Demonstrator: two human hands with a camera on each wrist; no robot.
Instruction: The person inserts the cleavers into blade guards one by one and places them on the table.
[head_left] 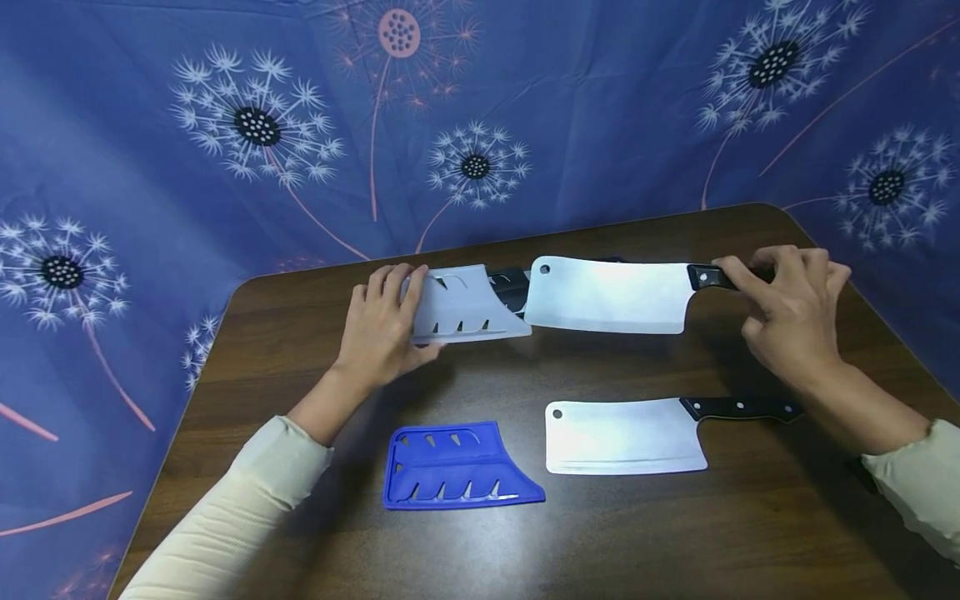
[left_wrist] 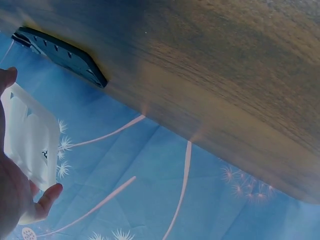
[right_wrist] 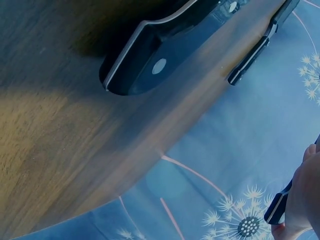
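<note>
My left hand (head_left: 378, 325) grips a pale grey-white blade guard (head_left: 468, 312) with slots along its lower edge. To the right, my right hand (head_left: 795, 312) holds a cleaver (head_left: 607, 296) by its black riveted handle (head_left: 708, 277), blade pointing left and raised above the table. The blade's hole end is beside the guard's wide slanted end; whether they touch I cannot tell. Behind them, a black blade guard (head_left: 510, 287) lies mostly hidden. In the left wrist view, fingers hold the pale guard (left_wrist: 37, 145); the right wrist view catches the end of the held handle (right_wrist: 276, 207).
Nearer on the wooden table (head_left: 300, 533) lie a blue blade guard (head_left: 461, 467) and a second cleaver (head_left: 622, 437), its black handle to the right. Another black handle (right_wrist: 250, 57) shows at the far side in the right wrist view. Dandelion-print fabric (head_left: 600, 125) hangs behind the table.
</note>
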